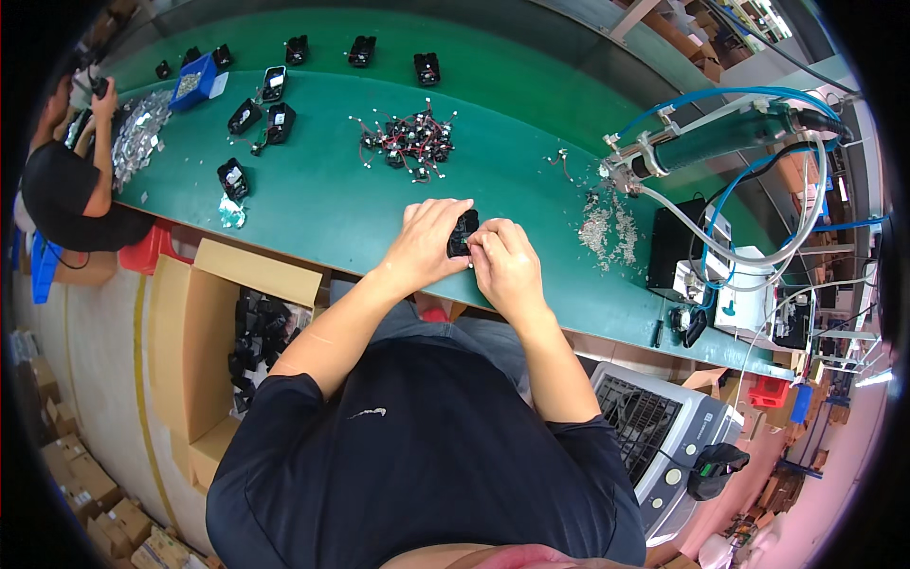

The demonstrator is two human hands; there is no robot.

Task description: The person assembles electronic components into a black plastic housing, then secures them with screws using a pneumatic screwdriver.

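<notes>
At the near edge of the green table, my left hand [423, 245] grips a small black plastic housing [462, 234] from its left side. The fingers of my right hand [510, 268] are pinched together against the housing's lower right edge. Whatever lies between those fingertips is too small and covered to make out. Beyond both hands lies a tangled pile of small black parts with red and black wires [409, 140]. More black housings [280, 123] sit further left on the table.
Small pale pieces [607, 232] lie scattered at the right, below a green cylindrical tool on a stand [725, 140] with hoses. An open carton of black parts [218, 351] stands at lower left, a grey heater-like appliance [654, 427] at lower right. A co-worker [76, 180] sits far left.
</notes>
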